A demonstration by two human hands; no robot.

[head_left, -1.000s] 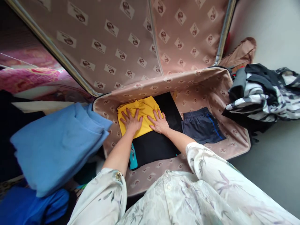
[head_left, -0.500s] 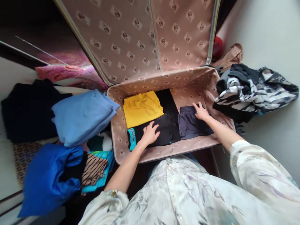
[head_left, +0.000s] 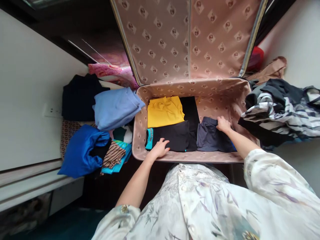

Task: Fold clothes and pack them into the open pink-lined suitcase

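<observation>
An open suitcase [head_left: 172, 156] with a pink patterned lining lies in front of me, holding folded clothes. My left hand [head_left: 159, 149] rests with fingers spread on a folded black garment [head_left: 176, 135] that has a turquoise lettered band at its left end. My right hand [head_left: 223, 124] has its fingers curled in at the upper edge of folded dark grey shorts [head_left: 208, 136], seemingly pinching the cloth. A bit of blue shows at the shorts' lower right corner. Behind the black garment lies a folded yellow garment [head_left: 165, 111], with a black piece [head_left: 190, 108] to its right.
The raised lid [head_left: 172, 43] stands at the back. Left of the suitcase are a light blue folded garment [head_left: 116, 108], a dark garment [head_left: 80, 98] and a bright blue bundle [head_left: 81, 151]. At right sits a heap of black-and-white clothes [head_left: 280, 108] near the wall.
My view has swung left, so everything appears further right. The right hand's fingers, spread over the shorts before, have curled in at their edge. My left hand stays on the black garment.
</observation>
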